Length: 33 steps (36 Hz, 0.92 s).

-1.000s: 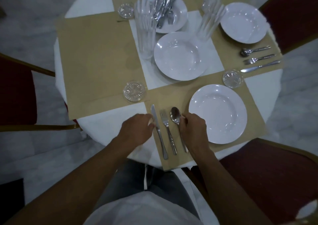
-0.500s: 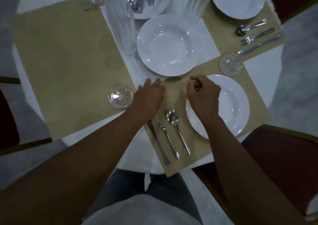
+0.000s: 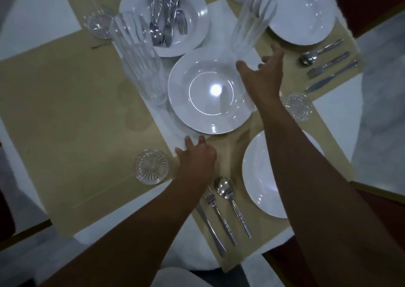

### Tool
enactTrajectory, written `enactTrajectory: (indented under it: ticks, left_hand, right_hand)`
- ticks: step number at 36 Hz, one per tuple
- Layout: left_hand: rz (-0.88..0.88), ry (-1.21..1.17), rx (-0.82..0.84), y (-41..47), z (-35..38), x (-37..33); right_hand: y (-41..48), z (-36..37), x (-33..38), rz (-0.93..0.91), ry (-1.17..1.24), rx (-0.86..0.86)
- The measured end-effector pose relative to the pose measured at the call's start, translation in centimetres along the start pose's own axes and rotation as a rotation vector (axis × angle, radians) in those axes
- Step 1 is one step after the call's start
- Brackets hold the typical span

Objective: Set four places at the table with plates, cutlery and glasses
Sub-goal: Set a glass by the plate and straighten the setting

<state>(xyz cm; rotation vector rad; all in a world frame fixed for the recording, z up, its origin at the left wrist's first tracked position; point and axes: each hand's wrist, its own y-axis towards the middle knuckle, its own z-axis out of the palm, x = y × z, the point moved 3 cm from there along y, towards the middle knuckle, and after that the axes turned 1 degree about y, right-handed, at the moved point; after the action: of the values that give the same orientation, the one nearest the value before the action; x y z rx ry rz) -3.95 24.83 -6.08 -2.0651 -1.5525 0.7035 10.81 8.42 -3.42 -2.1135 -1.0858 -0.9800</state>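
Here the right hand (image 3: pixel 260 76) is stretched out over the middle of the desk (image 3: pixel 39 17). Its fingers and thumb are spread wide around the foot of a tall ribbed glass (image 3: pixel 249 23), but blur hides whether they touch it. The left hand (image 3: pixel 197 157) lies low with its fingers straight and holds nothing. Its fingertips are at the inner corner of the near placemat (image 3: pixel 232 155), just short of the rim of the centre plate (image 3: pixel 210 96).

Just left of that plate stand the stacked glasses (image 3: pixel 140 60). Beyond it, the far plate (image 3: pixel 197 12) carries loose cutlery (image 3: pixel 166 12).

At the near edge of the desk one place is laid. The knife (image 3: pixel 210 229), fork (image 3: pixel 210 199) and spoon (image 3: pixel 225 190) lie side by side on the near placemat. The near plate (image 3: pixel 258 177) is to their right, partly under the right forearm. A coaster (image 3: pixel 152 166) sits just beside that placemat's corner, on the large placemat (image 3: pixel 54 111).

Towards the right edge is another place. The right plate (image 3: pixel 300 12) has a row of cutlery (image 3: pixel 326 67) beside it, and a second coaster (image 3: pixel 298 105) lies near the end of that row. A third coaster (image 3: pixel 98 23) lies towards the far left, close to the stacked glasses.
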Motion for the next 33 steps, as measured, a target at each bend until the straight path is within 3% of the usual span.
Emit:
enactTrajectory:
  ticks: [16,33]
  left_hand:
    - [0.023,0.059,0.012,0.4,0.6,0.0]
    - [-0.019,0.113,-0.044,0.5,0.7,0.1]
  right_hand:
    - [4.9,2.3,2.8,-0.101,0.071,-0.05]
    - [-0.9,-5.9,-2.2,-0.192,0.06,-0.137]
